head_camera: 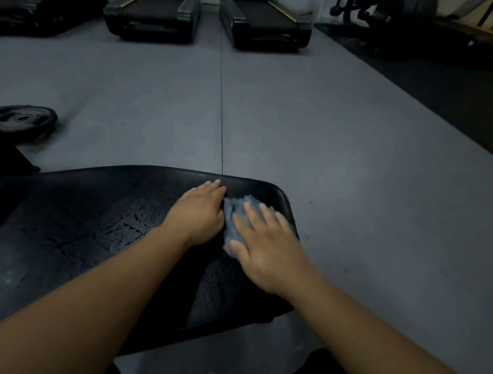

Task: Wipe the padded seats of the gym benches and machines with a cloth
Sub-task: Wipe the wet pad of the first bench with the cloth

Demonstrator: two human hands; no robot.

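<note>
A black padded bench seat (90,234) with cracked, worn vinyl fills the lower middle of the view. Near its far right end lies a blue-grey cloth (237,212). My right hand (267,243) presses flat on the cloth with straight, spread fingers. Just left of the cloth, my left hand (199,212) rests flat on the pad, fingers reaching toward the far edge and touching the cloth's side.
Grey floor (330,134) spreads beyond the bench. A black weight plate (22,121) lies on the floor at left. Two treadmills (155,11) (262,21) stand at the back, a third at far left. Dark mat and machines sit at the back right.
</note>
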